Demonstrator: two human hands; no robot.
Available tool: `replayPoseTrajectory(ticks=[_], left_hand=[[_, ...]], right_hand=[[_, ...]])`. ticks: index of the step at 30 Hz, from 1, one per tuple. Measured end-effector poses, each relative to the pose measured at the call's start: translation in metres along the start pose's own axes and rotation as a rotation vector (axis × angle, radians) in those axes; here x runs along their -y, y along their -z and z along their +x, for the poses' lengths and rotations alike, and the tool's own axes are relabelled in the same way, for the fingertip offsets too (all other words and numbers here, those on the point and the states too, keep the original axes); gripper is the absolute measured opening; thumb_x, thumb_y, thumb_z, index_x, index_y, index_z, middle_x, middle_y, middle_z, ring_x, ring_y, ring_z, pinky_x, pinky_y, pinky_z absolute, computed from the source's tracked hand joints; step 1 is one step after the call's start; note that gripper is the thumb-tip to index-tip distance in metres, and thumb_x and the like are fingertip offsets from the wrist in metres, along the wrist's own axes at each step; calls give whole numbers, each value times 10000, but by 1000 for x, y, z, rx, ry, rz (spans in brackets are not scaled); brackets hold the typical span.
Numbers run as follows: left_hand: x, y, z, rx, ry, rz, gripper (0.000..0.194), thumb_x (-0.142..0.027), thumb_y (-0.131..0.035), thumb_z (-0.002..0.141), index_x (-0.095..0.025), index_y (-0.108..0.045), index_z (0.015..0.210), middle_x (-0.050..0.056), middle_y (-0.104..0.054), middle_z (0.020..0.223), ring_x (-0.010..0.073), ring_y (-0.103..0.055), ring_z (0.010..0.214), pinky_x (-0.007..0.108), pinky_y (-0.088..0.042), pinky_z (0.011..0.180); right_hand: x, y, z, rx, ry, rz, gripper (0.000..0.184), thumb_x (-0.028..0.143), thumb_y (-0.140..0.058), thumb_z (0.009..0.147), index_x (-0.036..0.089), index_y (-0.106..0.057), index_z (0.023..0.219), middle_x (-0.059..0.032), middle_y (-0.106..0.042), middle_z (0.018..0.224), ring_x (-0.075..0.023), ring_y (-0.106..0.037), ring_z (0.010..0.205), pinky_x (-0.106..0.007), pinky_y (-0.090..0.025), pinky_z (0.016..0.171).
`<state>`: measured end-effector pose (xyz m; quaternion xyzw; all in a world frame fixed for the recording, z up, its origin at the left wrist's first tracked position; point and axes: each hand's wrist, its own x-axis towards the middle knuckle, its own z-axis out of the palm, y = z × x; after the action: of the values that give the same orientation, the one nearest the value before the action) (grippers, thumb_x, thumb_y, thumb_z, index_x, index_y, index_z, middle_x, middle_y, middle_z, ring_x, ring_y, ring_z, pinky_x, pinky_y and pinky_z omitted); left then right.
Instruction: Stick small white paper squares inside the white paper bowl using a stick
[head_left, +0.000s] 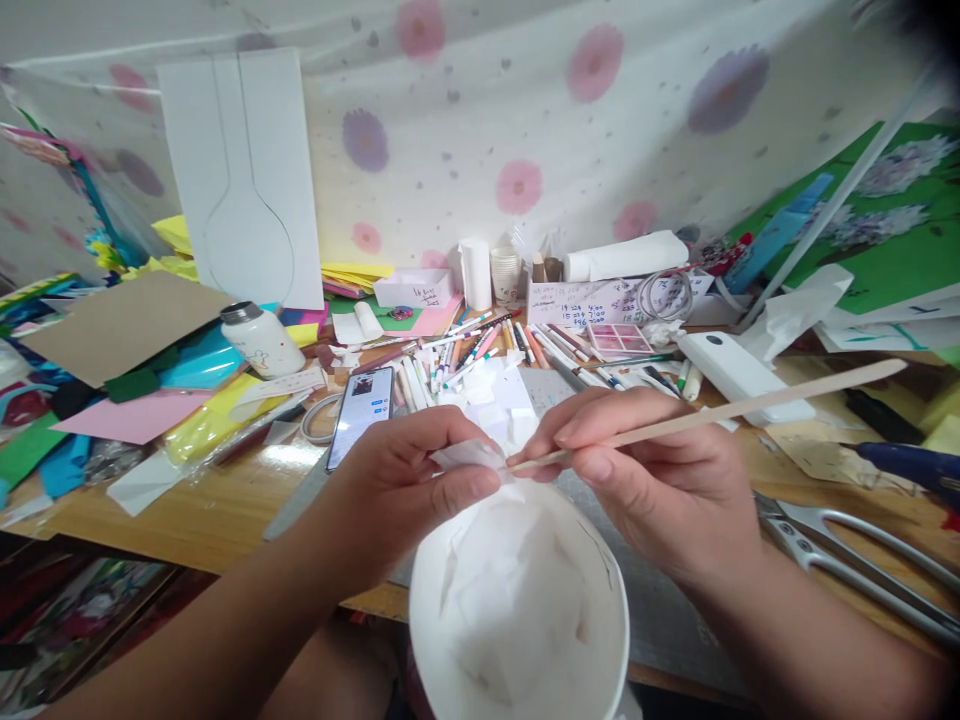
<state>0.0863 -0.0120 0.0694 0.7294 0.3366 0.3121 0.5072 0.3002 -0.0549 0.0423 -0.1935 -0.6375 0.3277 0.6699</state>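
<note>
Between thumb and fingers, my left hand (420, 470) pinches a small piece of thin white paper (469, 456). My right hand (652, 470) grips a long, thin wooden stick (735, 408), whose far end points up to the right. The tip of the stick meets the white paper at my left fingertips. Just below both hands is a white round tub (525, 600), its opening facing me. Bits of white material line its inside, and its lower part is cut off by the frame edge.
Markers (480, 345) lie strewn across the table's middle. A phone (362, 415) and a white bottle (261, 340) are to the left, beside coloured paper (139, 412). Large scissors (847, 545) and a glue gun (911, 468) lie at right. A white board (247, 180) leans behind.
</note>
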Motion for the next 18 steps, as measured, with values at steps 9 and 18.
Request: replayPoseTrajectory(ticks=[9,18], left_hand=[[-4,1,-1,39,33,-62,213,-366,-717,885,-202,-688,752,-31,-552,688,119,-442,646,235,-346,590],[-7,0,-5,75,109,-161,275,-413,-732,853,-204,-643,696,-36,-473,659,135,-392,635,269,-285,580]], right_hand=[[0,1,-3,-4,-21,43,182,177,-727,960,290,-800,1083,-28,-814,959,-206,-781,894,-368,-645,811],[4,0,-1,35,2,25,205,155,-734,955,280,-805,1101,-27,-824,969,-178,-772,940,-338,-644,855]])
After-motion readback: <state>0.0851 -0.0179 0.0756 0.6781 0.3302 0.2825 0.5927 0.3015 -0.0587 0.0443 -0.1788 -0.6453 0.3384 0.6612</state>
